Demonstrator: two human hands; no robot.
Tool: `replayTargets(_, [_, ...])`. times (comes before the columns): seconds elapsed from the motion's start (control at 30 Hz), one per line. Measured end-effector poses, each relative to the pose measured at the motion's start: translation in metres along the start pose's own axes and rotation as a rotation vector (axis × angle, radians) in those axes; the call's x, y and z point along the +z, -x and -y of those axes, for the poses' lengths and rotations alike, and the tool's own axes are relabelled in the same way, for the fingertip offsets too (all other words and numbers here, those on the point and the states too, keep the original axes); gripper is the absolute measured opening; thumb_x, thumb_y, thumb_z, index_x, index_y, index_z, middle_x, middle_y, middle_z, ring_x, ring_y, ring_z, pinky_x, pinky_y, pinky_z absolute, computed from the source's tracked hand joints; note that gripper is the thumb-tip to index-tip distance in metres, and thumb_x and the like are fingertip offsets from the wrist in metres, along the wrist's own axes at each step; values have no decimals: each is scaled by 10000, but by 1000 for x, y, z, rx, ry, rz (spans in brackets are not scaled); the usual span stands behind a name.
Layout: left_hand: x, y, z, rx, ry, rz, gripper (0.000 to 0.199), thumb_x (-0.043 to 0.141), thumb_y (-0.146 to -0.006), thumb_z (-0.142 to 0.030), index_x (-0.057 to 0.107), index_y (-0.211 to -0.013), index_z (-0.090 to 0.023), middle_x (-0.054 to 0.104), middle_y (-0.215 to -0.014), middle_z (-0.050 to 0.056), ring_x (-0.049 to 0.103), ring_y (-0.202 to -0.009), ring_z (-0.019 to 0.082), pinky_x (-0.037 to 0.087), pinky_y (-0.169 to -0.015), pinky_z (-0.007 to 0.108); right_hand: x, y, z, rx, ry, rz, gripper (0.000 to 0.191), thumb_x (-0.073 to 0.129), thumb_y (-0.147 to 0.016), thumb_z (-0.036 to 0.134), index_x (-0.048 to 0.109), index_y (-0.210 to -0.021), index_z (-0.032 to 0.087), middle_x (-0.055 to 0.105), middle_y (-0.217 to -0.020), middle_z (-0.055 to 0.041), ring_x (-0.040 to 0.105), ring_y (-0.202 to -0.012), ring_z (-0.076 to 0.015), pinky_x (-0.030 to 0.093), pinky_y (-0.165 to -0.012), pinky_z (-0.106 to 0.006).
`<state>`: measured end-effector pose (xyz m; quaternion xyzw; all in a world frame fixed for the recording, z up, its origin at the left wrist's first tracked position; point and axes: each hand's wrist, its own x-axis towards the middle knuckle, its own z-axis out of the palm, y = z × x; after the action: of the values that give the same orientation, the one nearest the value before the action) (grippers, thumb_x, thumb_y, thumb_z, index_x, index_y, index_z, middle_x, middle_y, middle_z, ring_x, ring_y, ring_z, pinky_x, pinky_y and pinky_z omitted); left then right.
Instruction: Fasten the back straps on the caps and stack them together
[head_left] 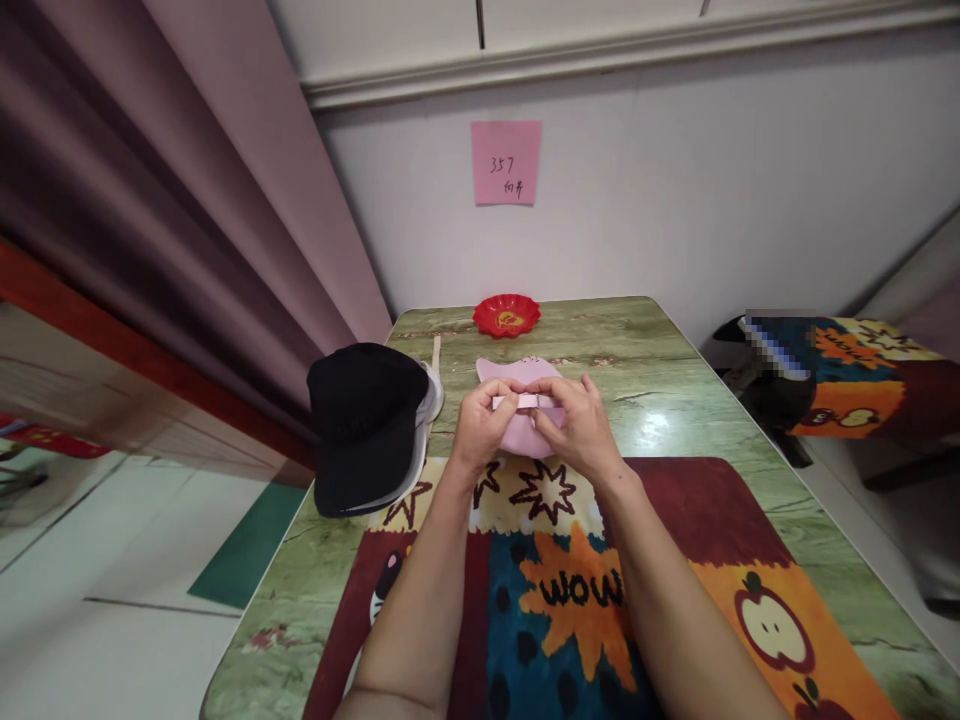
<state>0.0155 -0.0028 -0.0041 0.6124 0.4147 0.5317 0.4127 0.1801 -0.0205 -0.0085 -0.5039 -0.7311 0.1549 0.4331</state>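
Both hands are at a pink cap (525, 435) above the middle of the table, with its back strap running between them. The strap's left part is pinched by my left hand (486, 420), thumb and fingers closed on it. My right hand (576, 415) grips the strap's right part near a small buckle, its thumb below the strap. Parts of the cap are hidden behind my fingers. To the left, a black cap (367, 425) lies on top of a white cap (433, 392), of which the edge and strap show.
A red scalloped dish (507, 316) stands at the back of the green marbled table (660, 330). A colourful patterned mat (585, 600) covers the near part. A pink note (506, 163) hangs on the wall. At right is a stool or chair with patterned cloth (862, 375).
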Motion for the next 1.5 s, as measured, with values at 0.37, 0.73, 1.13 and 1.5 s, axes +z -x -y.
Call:
replayTargets(0.37, [-1, 1, -4, 3, 5, -11, 218, 662, -832, -345, 623, -699, -177, 721, -1006, 90, 666, -937, 213, 513, -887, 343, -7, 0, 0, -21, 34, -39, 326, 660, -878, 338, 664, -1197, 269, 749, -1186, -63, 637, -1204, -310, 194, -1194, -637])
replayTargets(0.73, [4, 3, -16, 94, -72, 59, 212, 619, -889, -327, 631, -738, -179, 698, -951, 73, 657, -870, 183, 526, -837, 330, -13, 0, 15, -73, 12, -84, 164, 563, -968, 302, 725, -984, 288, 735, -1196, -52, 627, -1222, -266, 221, -1202, -587])
replayTargets(1.13, [-2, 2, -9, 57, -195, 189, 501, 754, -787, -232, 611, -1266, -214, 698, -1086, 80, 638, -772, 148, 464, -573, 212, -16, -3, 11, 56, -454, -87, 171, 541, -933, 344, 624, -832, 234, 729, -1141, -85, 657, -1126, -254, 478, -1015, -424])
replayTargets(1.5, [2, 3, -13, 6, -88, 164, 304, 834, -712, -290, 722, -976, -187, 719, -918, 27, 507, -579, 92, 418, -543, 219, -12, -3, 8, 181, -674, -56, 310, 647, -887, 529, 621, -796, 234, 736, -1128, -84, 667, -1140, -271, 487, -1042, -446])
